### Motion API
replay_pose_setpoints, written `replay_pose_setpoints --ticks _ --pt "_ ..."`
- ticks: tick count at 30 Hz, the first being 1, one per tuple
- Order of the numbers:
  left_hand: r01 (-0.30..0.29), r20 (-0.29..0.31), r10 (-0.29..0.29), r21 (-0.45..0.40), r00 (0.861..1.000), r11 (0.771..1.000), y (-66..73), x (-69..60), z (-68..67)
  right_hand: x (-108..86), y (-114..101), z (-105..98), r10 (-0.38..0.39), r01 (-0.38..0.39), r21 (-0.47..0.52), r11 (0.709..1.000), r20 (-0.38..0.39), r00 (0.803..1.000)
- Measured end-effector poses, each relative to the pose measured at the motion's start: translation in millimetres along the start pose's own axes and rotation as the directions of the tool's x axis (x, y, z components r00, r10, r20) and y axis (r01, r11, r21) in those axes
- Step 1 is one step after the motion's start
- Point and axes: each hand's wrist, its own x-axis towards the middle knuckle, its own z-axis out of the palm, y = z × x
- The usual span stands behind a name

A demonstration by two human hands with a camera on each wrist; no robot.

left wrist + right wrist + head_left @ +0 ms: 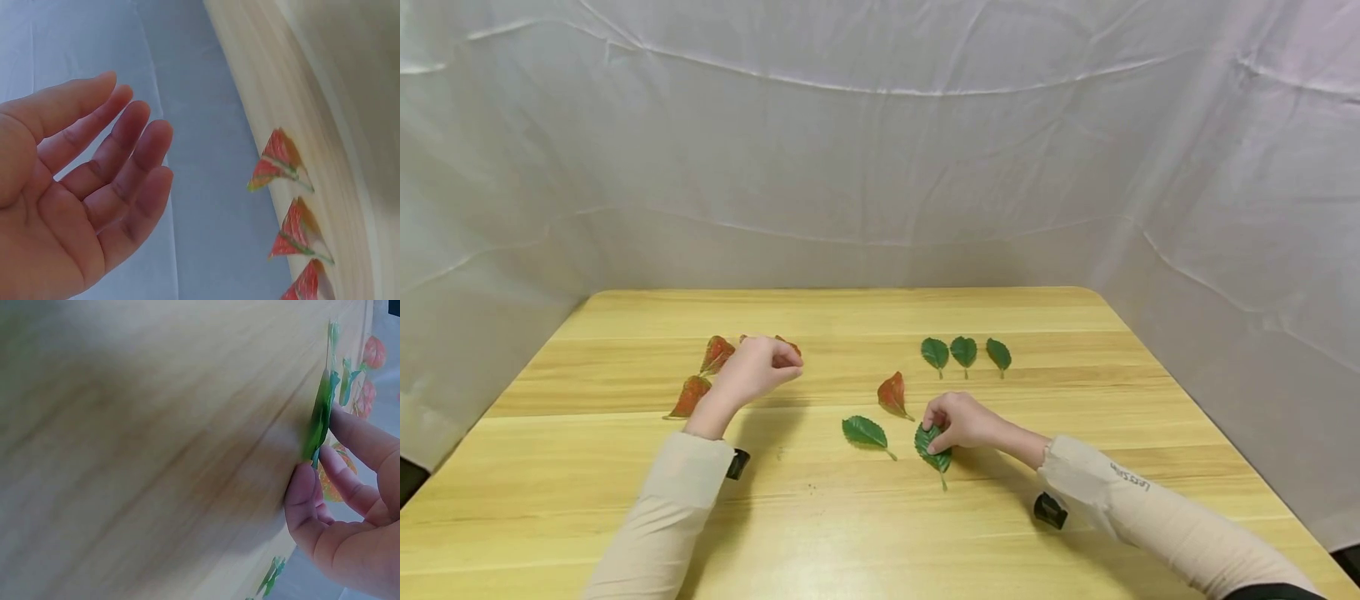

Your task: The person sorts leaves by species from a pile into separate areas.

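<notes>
My right hand pinches a green leaf with serrated edges, low at the tabletop. From the right wrist view the same leaf appears edge-on between thumb and fingertips. Raised above the table on the left, my left hand holds nothing; its fingers are loosely bent in the left wrist view. Below and behind it lie several red leaves, among them one farther back and one nearer. The hand partly hides the others. Between the hands rest a red leaf and another green leaf.
Three green leaves stand in a row at the back right: left, middle and right. They lie on a wooden table. A pale cloth hangs behind the table and along both sides.
</notes>
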Motion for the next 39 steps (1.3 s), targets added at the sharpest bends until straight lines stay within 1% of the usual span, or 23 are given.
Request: replay_pose_setpoints --ticks 4,7,11,17,23,27,31,36,39 --pt "-0.021 0.013 0.021 -0.002 1.0 1.0 3.0 2.6 6.4 -0.5 0 0 -0.004 0.004 -0.008 1.0 -0.002 1.0" --pt "-0.012 0.029 0.012 0.005 1.0 1.0 5.6 4.4 9.8 -0.6 0 1 -0.009 0.009 -0.013 1.0 -0.004 1.0" --pt "-0.009 0.047 0.01 -0.007 0.999 1.0 9.4 6.8 13.7 -0.3 0 1 -0.01 0.01 -0.015 1.0 -0.002 1.0" --pt "-0.046 0.065 0.046 -0.009 0.997 0.999 14.2 11.9 23.1 -0.5 -2 1 -0.013 0.013 -0.008 1.0 0.004 1.0" --pt "-0.077 0.105 0.079 -0.024 0.991 0.997 20.1 15.3 32.3 -0.5 -1 1 -0.025 0.025 -0.008 1.0 0.002 1.0" --pt "-0.112 0.141 0.113 -0.013 0.984 0.994 22.5 16.9 38.3 -0.3 0 2 -0.029 0.029 -0.003 1.0 0.001 1.0" --pt "-0.144 0.188 0.142 -0.004 0.972 0.99 22.6 18.8 45.7 -0.3 1 3 -0.03 0.03 -0.003 1.0 -0.001 1.0" --pt "-0.18 0.261 0.173 0.003 0.95 0.984 22.6 20.9 54.9 -0.8 0 2 -0.024 0.024 -0.008 1.0 0.001 1.0" --pt "-0.176 0.307 0.169 -0.004 0.937 0.984 24.2 21.2 58.7 -1.0 0 2 -0.021 0.021 -0.011 1.0 -0.001 1.0"
